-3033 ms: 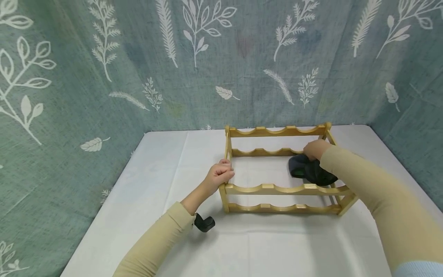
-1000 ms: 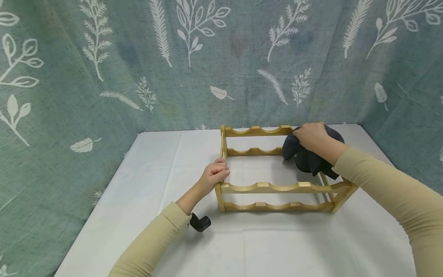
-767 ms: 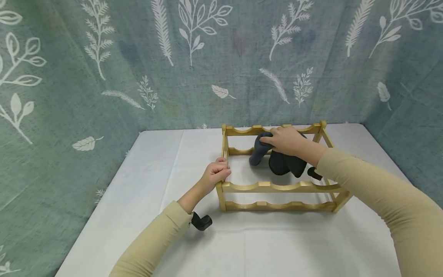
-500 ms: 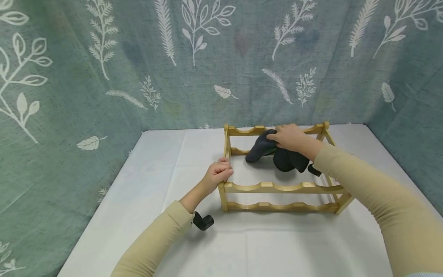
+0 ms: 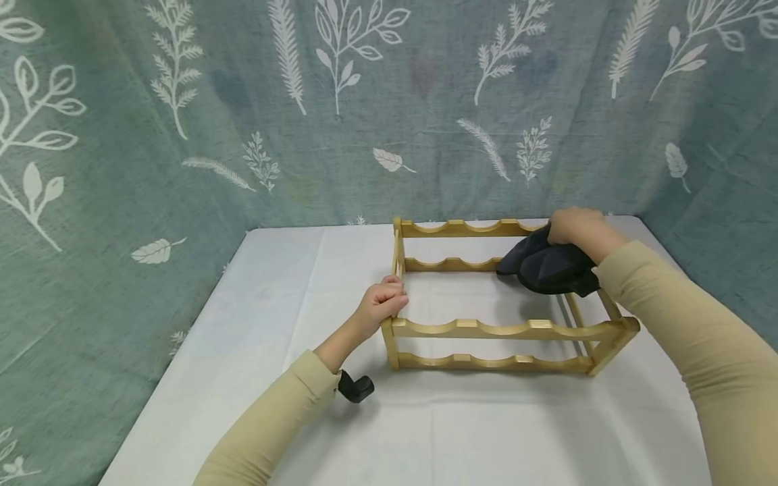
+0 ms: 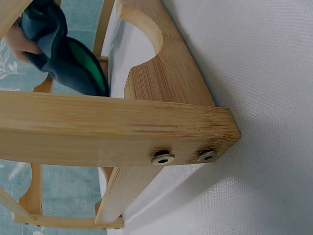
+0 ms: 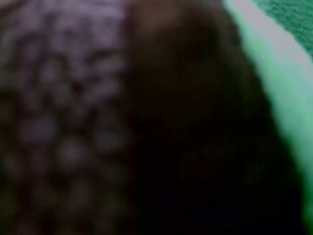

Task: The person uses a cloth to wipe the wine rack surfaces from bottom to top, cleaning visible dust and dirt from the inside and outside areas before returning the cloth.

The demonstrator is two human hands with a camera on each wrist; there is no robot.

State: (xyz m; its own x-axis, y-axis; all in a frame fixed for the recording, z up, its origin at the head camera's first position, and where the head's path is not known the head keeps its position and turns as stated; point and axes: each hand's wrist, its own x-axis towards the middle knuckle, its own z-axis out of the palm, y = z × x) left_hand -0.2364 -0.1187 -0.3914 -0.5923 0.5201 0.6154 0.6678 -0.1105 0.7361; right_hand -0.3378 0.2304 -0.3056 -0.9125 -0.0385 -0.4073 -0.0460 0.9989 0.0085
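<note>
A light wooden wine rack with scalloped rails stands on the table. My left hand grips the upper bar of its left side, fingers curled around the wood. At the rack's back right corner, my right hand holds a dark blue cloth, bunched and hanging over the right side, covering that corner. The left wrist view shows the cloth's green underside beyond a rack bar with two bolts. Close up and blurred, dark cloth and a green edge fill the right wrist view.
A white cover lies over the table. Behind and at both sides hangs a green-grey curtain with white leaf prints. A black wrist camera juts out below my left wrist.
My right hand has carried the cloth from inside the rack, leftward to its middle, then back right to the rear right corner. My left hand stays on the left side.
</note>
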